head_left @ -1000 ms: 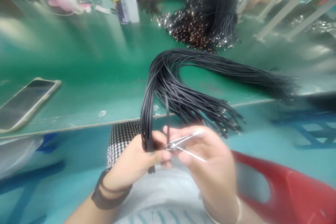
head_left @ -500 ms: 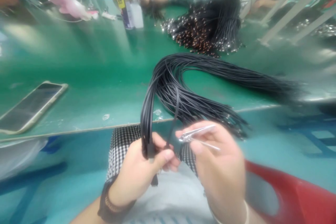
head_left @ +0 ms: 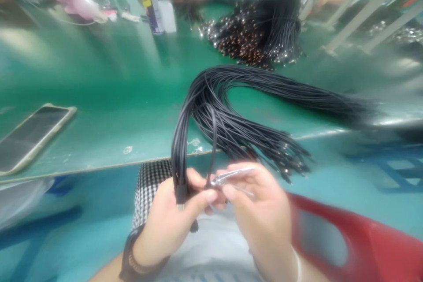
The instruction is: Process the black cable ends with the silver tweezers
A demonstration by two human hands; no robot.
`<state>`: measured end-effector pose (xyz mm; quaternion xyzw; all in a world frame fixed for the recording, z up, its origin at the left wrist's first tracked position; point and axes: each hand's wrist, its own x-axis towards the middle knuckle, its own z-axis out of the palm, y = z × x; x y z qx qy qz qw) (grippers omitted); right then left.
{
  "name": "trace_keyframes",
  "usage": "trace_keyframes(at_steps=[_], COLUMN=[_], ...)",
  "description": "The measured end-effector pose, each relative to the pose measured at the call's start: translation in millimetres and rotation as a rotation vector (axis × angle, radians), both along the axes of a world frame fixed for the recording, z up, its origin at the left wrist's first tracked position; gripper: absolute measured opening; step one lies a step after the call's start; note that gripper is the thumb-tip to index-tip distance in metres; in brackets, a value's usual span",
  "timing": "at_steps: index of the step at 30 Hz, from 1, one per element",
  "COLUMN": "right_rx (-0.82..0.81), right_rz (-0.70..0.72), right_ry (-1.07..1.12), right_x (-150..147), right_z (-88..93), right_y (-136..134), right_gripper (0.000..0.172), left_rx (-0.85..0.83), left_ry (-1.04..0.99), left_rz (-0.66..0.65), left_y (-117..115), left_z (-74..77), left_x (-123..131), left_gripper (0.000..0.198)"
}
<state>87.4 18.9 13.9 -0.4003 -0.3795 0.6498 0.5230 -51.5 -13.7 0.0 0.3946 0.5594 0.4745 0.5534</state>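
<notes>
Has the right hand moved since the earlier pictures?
Yes, slightly downward: the right hand now sits further below the green bench's front edge than in the previous picture.

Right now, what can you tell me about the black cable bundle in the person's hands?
The bundle of thin black cables is many matte, rubbery-looking cords gathered in the left hand, where a dark end with a small metal tip pokes out. Above it they bow out over the green workbench: one hank runs right and blurs, another fans into loose metal-tipped ends. One strand arcs apart from the rest.
</notes>
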Motion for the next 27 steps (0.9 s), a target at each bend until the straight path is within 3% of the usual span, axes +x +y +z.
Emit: trace_keyframes(at_steps=[17, 23, 27], right_rx=[-0.019, -0.013, 0.030], right_rz=[-0.003, -0.044, -0.006], right_ry=[-0.069, -0.069, -0.022], right_x=[-2.5, -1.7, 2.5], right_z=[0.4, -6.5, -7.0], right_y=[0.6, 2.7, 3.3], right_gripper=[0.027, 0.019, 0.024], left_rx=[0.002, -0.041, -0.038], left_ry=[-0.089, -0.172, -0.161], left_rz=[0.016, 0.052, 0.054], left_y=[0.0, 0.3, 0.2], left_z=[-1.1, -0.1, 0.8], left_x=[1.0, 5.7, 8.1], left_gripper=[0.016, 0.012, 0.011])
